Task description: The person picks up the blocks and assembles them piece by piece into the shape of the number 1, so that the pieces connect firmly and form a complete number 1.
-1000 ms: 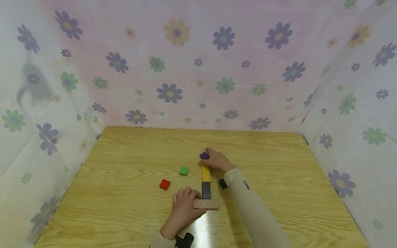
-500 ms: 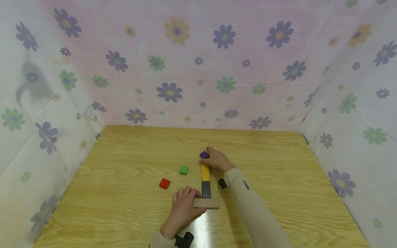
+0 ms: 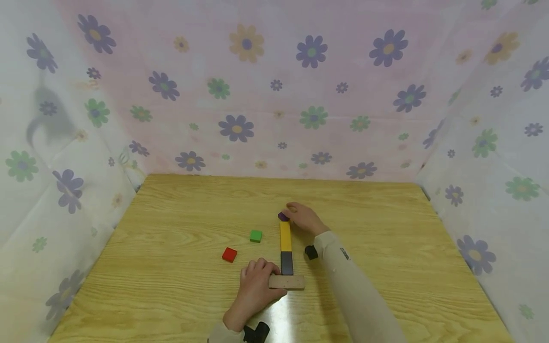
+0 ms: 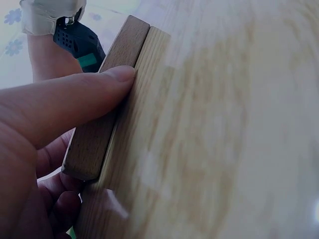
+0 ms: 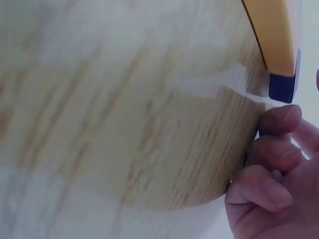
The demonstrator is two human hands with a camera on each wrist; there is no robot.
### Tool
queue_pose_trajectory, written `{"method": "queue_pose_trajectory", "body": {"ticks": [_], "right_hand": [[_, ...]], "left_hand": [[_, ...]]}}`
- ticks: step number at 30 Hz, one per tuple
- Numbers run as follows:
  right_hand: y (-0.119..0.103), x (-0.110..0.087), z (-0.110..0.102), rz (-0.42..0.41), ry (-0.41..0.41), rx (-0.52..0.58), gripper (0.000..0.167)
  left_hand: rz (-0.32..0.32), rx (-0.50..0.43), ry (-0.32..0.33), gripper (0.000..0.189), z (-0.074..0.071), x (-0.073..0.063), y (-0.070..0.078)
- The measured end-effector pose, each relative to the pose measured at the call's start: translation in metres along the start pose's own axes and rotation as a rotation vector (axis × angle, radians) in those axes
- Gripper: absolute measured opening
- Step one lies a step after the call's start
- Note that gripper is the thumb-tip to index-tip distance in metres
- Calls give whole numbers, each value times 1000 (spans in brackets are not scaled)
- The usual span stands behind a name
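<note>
My left hand [image 3: 257,288] holds a plain wooden block [image 3: 292,282] at its left end, thumb on the near side and fingers on the far side; the left wrist view shows the thumb [image 4: 99,97] across that block. Beyond it, a dark grey block [image 3: 287,263] and a yellow block [image 3: 285,237] lie end to end in a line away from me. At the far end sits a purple block [image 3: 282,216], partly hidden by my right hand [image 3: 305,218]. In the right wrist view, loosely curled fingers [image 5: 271,149] lie just beside the purple block [image 5: 283,88], with a small gap.
A green block [image 3: 256,236] and a red block [image 3: 229,255] lie on the wooden table [image 3: 171,286] left of the line. Flowered cloth [image 3: 274,128] encloses the table's back and sides. Black wrist cameras [image 3: 257,332] sit on both wrists.
The right thumb and fingers have come away from the near side of the purple block and shifted slightly right, uncovering the yellow block's far end. The left hand stays on the wooden block.
</note>
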State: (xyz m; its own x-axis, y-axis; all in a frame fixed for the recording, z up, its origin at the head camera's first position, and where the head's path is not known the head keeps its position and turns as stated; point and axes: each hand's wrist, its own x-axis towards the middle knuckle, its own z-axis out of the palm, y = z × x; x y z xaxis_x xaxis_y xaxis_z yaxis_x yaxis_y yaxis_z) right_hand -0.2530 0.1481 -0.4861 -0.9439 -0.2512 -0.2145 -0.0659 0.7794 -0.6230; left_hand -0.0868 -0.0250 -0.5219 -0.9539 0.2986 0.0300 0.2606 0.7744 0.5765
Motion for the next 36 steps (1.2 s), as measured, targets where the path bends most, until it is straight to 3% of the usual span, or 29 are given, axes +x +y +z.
{"method": "queue_pose_trajectory", "body": {"ticks": [19, 36], "right_hand": [[14, 16, 7, -45, 76, 50, 24], [17, 14, 7, -59, 68, 57, 25]], "left_hand": [[13, 5, 23, 37, 1, -1, -2], [5, -12, 0, 36, 0, -1, -1]]}}
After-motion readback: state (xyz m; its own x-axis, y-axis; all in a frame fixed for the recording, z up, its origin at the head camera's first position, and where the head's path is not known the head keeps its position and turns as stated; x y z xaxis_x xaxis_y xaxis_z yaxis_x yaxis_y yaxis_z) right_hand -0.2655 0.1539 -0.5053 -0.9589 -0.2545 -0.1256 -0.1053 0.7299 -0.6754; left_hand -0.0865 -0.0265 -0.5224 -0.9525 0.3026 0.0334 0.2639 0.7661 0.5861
